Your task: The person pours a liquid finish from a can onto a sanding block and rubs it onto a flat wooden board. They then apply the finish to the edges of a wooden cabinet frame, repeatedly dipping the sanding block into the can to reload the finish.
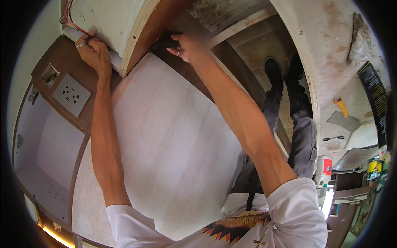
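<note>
At the upper left, my left hand [95,53] is closed at the lower edge of a pale panel [105,18], a ring on one finger. A red and black wire [78,28] runs down the panel into its fingertips. My right hand [188,47] reaches beside a brown wooden upright [144,31], its fingers curled round a dark object [167,40]. Shadow and blur hide what kind of object that is. Between my arms lies a large whitish board [173,140].
A wall socket plate [72,95] and a wiring cutout [50,75] sit in the brown panel at left, above an open niche [45,153]. On the right ledge are an orange-handled tool [341,106], scissors [334,138] and a white bottle [324,169]. My legs stand inside a wooden frame [306,70].
</note>
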`<state>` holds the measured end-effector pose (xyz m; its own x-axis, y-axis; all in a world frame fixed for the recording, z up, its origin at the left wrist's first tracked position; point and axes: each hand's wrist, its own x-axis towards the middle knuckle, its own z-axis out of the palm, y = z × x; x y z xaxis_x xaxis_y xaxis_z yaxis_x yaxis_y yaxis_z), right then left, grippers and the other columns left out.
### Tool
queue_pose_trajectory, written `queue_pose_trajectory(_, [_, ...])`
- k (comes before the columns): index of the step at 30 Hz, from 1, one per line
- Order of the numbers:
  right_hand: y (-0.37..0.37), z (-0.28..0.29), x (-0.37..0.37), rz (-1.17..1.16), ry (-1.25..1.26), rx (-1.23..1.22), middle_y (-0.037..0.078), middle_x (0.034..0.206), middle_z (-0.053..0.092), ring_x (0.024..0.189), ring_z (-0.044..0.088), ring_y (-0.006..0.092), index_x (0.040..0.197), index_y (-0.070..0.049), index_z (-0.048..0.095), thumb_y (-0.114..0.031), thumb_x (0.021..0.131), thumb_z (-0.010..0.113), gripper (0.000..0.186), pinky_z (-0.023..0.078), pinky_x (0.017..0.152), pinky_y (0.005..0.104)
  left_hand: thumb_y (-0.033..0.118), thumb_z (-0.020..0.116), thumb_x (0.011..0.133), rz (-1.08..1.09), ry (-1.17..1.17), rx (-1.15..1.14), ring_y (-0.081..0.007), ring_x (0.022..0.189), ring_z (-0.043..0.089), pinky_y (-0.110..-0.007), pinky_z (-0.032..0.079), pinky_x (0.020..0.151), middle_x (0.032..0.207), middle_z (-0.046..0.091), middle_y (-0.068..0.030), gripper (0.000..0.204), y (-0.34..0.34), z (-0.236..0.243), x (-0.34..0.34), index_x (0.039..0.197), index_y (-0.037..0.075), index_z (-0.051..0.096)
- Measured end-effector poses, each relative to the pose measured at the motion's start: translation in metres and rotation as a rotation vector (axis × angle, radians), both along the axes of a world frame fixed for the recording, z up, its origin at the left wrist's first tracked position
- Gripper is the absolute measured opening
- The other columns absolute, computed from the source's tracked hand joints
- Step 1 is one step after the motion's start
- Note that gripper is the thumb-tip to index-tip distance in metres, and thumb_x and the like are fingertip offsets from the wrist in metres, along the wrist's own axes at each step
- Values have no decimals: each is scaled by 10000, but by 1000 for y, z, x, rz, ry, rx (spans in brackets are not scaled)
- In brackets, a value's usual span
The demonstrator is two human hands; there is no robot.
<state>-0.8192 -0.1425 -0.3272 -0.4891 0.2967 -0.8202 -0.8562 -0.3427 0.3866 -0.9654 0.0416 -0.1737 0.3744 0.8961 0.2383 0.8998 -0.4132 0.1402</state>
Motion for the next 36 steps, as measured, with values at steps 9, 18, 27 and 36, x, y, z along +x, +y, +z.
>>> queue_pose_trajectory(9, [8, 11, 53, 19, -77, -62, 167, 1117, 595, 952, 654, 298, 1181, 1, 597, -56, 994, 659, 205, 651, 838, 447, 10, 462, 965, -11, 6, 21, -145, 705, 569, -309, 495, 673, 905, 597, -72, 234, -2, -3, -10, 1010, -19, 690])
queue_pose_trajectory(18, [7, 17, 84, -83, -166, -3, 170, 1094, 623, 949, 637, 283, 1153, 3, 604, -66, 992, 661, 184, 645, 804, 419, 10, 466, 964, -26, -12, 24, -151, 693, 562, -314, 489, 660, 897, 588, -76, 239, -5, -1, -4, 1031, -25, 693])
queue_pose_trajectory(27, [23, -5, 134, -143, -193, -68, 184, 1115, 623, 967, 647, 306, 1119, 3, 589, -24, 980, 642, 151, 655, 778, 441, -1, 463, 944, 8, 2, 16, -230, 788, 591, -372, 502, 751, 959, 611, -124, 231, -6, 1, 6, 1011, -33, 682])
queue_pose_trajectory(36, [30, -8, 178, -188, -383, 0, 190, 1136, 633, 968, 666, 305, 1110, 25, 567, -8, 992, 639, 142, 635, 799, 444, -24, 462, 923, 61, -38, -32, -277, 835, 604, -401, 503, 800, 987, 625, -153, 224, -7, 1, 8, 1004, -38, 670])
